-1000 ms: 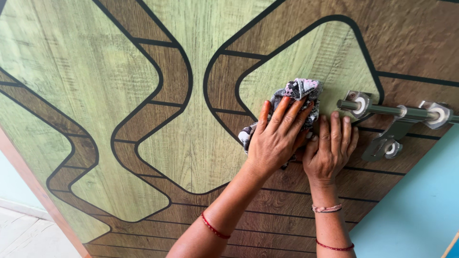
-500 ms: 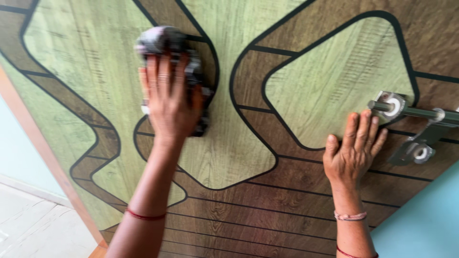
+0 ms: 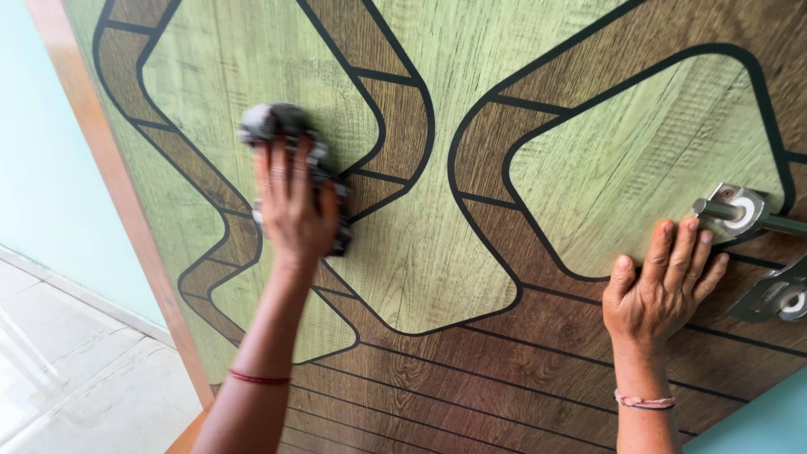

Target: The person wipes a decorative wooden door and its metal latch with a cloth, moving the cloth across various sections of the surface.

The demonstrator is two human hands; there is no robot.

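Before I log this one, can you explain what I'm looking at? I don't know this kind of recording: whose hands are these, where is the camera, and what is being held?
There is no machine here. One camera, worn on a person's head, looks at that person's own two bare hands. They are on a door with a pattern of pale green and dark brown wood grain. The left hand presses a crumpled grey cloth flat against a green panel; it looks blurred. The right hand lies open on the door, holding nothing, beside a silver metal handle. A tiled floor shows at the lower left.
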